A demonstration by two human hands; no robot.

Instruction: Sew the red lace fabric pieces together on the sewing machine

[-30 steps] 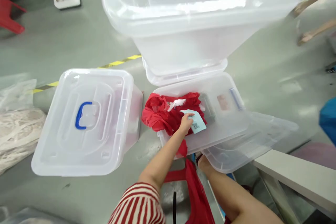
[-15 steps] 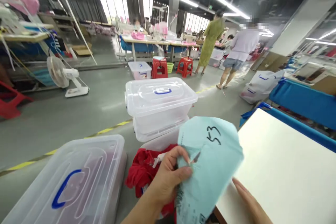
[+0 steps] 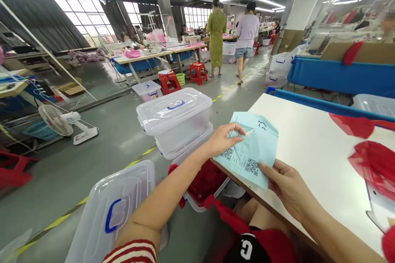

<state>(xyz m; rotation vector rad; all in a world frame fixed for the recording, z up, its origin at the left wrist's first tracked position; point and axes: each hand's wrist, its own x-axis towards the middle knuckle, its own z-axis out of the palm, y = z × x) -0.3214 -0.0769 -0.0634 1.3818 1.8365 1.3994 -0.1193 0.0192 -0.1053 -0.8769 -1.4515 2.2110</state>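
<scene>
A light-blue paper slip [image 3: 262, 146] with QR codes, handwritten marks and a small torn slit is held over the edge of the white table [image 3: 296, 139]. My left hand [image 3: 226, 139] pinches it near the slit, thumb and forefinger close together. At the lower right corner, my right hand [image 3: 285, 185] grips the slip between thumb and fingers. Below my left forearm, red fabric [image 3: 205, 185] lies in an open clear plastic box [image 3: 197, 205], partly hidden by the arm and table.
Lidded clear boxes stand ahead [image 3: 182, 119] and at my left [image 3: 101, 209]. Sheer red cloth [image 3: 375, 164] lies on the table's right side. A white fan [image 3: 58, 121] stands on the floor. Two people [image 3: 217, 33] are in the aisle beyond, near red stools [image 3: 199, 73].
The blue slip has come up out of the red fabric's box to the table edge in my left hand. My right hand has joined and now grips its lower corner.
</scene>
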